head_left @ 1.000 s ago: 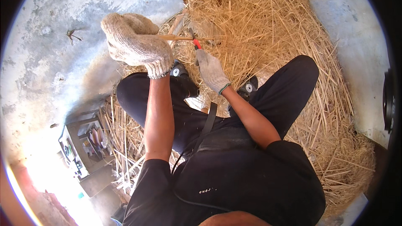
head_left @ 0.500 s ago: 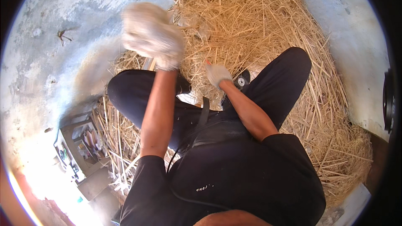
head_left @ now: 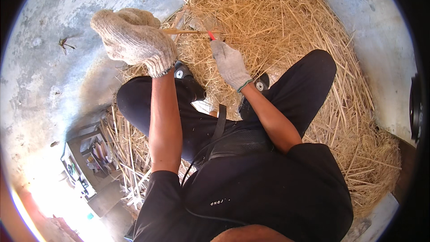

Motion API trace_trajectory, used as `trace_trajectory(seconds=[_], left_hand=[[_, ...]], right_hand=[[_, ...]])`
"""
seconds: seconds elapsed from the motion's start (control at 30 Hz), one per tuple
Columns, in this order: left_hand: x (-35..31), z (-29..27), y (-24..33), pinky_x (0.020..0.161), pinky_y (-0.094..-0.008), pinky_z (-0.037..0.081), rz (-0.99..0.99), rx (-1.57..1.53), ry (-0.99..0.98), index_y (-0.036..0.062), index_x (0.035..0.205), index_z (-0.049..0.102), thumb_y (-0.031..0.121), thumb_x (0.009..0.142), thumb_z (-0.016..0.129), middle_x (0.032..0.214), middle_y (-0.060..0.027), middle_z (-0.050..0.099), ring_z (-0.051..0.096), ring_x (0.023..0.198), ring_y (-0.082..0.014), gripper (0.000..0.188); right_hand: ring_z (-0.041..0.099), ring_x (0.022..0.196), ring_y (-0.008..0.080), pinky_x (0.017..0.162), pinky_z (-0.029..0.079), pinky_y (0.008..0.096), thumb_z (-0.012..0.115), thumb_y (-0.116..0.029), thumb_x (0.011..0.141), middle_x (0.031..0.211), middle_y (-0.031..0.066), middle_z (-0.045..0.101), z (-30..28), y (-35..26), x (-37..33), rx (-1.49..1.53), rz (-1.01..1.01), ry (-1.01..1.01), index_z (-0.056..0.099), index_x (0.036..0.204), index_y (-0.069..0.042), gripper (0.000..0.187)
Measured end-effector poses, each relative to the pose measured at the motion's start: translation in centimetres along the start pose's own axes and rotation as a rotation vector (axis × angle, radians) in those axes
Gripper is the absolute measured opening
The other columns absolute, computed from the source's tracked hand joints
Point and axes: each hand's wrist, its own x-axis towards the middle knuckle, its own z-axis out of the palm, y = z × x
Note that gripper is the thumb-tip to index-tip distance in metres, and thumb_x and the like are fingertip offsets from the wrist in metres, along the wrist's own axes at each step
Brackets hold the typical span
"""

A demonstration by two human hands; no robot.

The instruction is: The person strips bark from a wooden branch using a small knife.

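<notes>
Both of my hands wear off-white knitted work gloves. My left hand (head_left: 134, 38) is raised in front of the blue-grey wall, its fingers closed round a thin tan strip of wood or bamboo (head_left: 183, 31). The strip sticks out to the right, toward the other hand. My right hand (head_left: 230, 65) is closed on a tool with a red end (head_left: 211, 35), which lies right at the strip. The glove hides most of the tool, so its kind cannot be made out. Thin shavings (head_left: 264, 22) heap beneath and beyond both hands.
A worn blue-grey wall (head_left: 40, 58) stands at the left, another pale wall (head_left: 358, 22) at the right. Long strips (head_left: 349, 157) lie beside my right leg. A wooden shelf (head_left: 92, 154) with small items sits at lower left. My dark shoes (head_left: 261, 83) rest among the shavings.
My left hand has moved left and now shows sharply instead of blurred. My right hand has moved up and forward with the red-ended tool. The tan strip now shows between them.
</notes>
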Motion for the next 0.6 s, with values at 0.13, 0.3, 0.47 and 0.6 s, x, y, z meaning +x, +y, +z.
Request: trace_trajectory(seconds=[0.13,0.3,0.47,0.6], left_hand=[[0.6,-1.5,0.0,0.035,-0.0279,0.028,0.041,-0.062,-0.050,0.0123,0.058,0.037,0.031,0.098,0.049,0.048,-0.0022,0.037,0.033,0.038,-0.0121,0.046],[0.2,-2.2,0.3,0.038,-0.0281,0.014,0.035,-0.038,-0.070,0.0191,0.056,0.022,0.029,0.090,0.044,0.047,0.0022,0.022,0.019,0.039,-0.0106,0.042],[-0.1,-2.7,-0.3,0.037,-0.0282,0.018,0.075,0.009,-0.038,0.0186,0.057,0.025,0.031,0.090,0.045,0.047,0.0005,0.026,0.022,0.038,-0.0126,0.041],[-1.1,-3.2,0.5,0.036,-0.0294,0.020,0.101,0.051,-0.110,0.0188,0.057,0.026,0.033,0.090,0.045,0.046,-0.0003,0.028,0.026,0.038,-0.0135,0.041]], right_hand=[[0.066,0.076,0.0337,0.071,0.050,0.0412,0.044,-0.060,0.100,0.082,0.0235,0.067,0.3,0.7,0.2,0.014,0.073,0.108,0.066,0.117,0.000,0.067],[0.068,0.081,0.0395,0.072,0.051,0.0438,0.044,-0.058,0.101,0.084,0.0268,0.068,0.5,1.1,-0.1,0.079,0.049,0.057,0.066,0.118,-0.001,0.064],[0.062,0.061,0.0251,0.056,0.048,0.0394,0.054,-0.044,0.102,0.068,0.0145,0.063,3.4,2.4,-0.5,-0.107,-0.103,0.043,0.066,0.103,0.001,0.047],[0.066,0.066,0.0430,0.056,0.051,0.0507,0.055,-0.035,0.100,0.070,0.0261,0.064,4.0,4.2,0.1,-0.399,-0.183,0.034,0.064,0.097,-0.001,0.036]])
